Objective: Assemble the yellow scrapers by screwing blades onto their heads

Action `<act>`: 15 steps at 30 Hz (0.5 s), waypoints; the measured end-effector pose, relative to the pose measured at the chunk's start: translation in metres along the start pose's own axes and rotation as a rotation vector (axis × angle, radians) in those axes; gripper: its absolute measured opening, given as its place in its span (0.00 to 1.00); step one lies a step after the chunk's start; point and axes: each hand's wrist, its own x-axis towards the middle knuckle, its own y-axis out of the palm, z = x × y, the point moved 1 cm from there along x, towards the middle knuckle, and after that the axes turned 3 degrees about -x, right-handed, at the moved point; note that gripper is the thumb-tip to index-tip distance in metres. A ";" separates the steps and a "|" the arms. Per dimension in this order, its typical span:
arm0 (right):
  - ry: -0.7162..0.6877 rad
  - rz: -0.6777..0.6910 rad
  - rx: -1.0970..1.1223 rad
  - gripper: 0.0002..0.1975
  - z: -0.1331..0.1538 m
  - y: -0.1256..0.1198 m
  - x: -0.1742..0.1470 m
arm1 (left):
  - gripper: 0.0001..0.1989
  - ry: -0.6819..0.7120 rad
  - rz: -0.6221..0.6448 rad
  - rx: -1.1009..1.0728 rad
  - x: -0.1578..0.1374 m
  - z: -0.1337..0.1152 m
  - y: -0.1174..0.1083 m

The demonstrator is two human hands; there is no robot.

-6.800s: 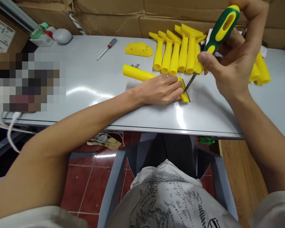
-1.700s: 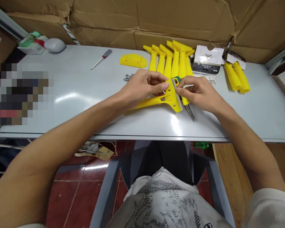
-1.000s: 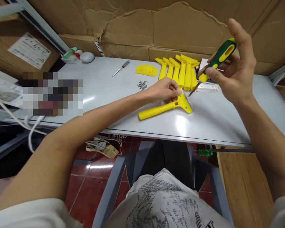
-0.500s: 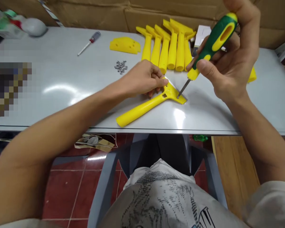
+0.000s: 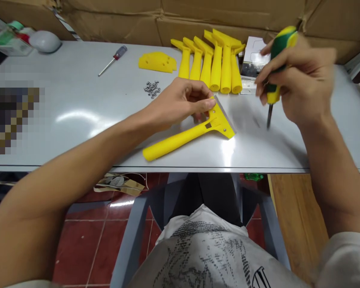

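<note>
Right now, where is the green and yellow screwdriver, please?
In the head view, the green and yellow screwdriver is right of centre in the right hand, tip down, to the right of the yellow scraper and apart from it.

Scraper [image 5: 177, 141] in my left hand [image 5: 181, 103]: smooth yellow plastic, slight sheen; blade [image 5: 223, 113] along head edge bare metal
Screwdriver [image 5: 282, 46] in my right hand [image 5: 307, 82]: green and yellow plastic handle, metal shank, finish blurred
Loose screws [image 5: 152, 89]: bright metal
Spare handles [image 5: 225, 66]: smooth yellow plastic
Tabletop [image 5: 87, 94]: smooth, glossy, reflecting light; I cannot tell material
Cardboard [image 5: 114, 26]: matt, creased
My shirt [image 5: 204, 244]: printed cloth, wrinkled
Floor tiles [image 5: 81, 250]: glossy
Board [image 5: 298, 216] beside my chair: smooth, wood-grained
</note>
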 end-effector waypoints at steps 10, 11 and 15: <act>-0.082 0.125 -0.171 0.27 -0.001 0.021 0.006 | 0.23 0.051 -0.024 0.015 -0.009 -0.006 0.005; -0.100 0.138 -0.209 0.27 -0.004 0.021 0.006 | 0.24 0.057 -0.021 0.018 -0.009 -0.005 0.005; -0.136 0.163 -0.255 0.27 -0.008 0.020 0.005 | 0.26 0.082 -0.006 0.023 -0.009 -0.005 0.003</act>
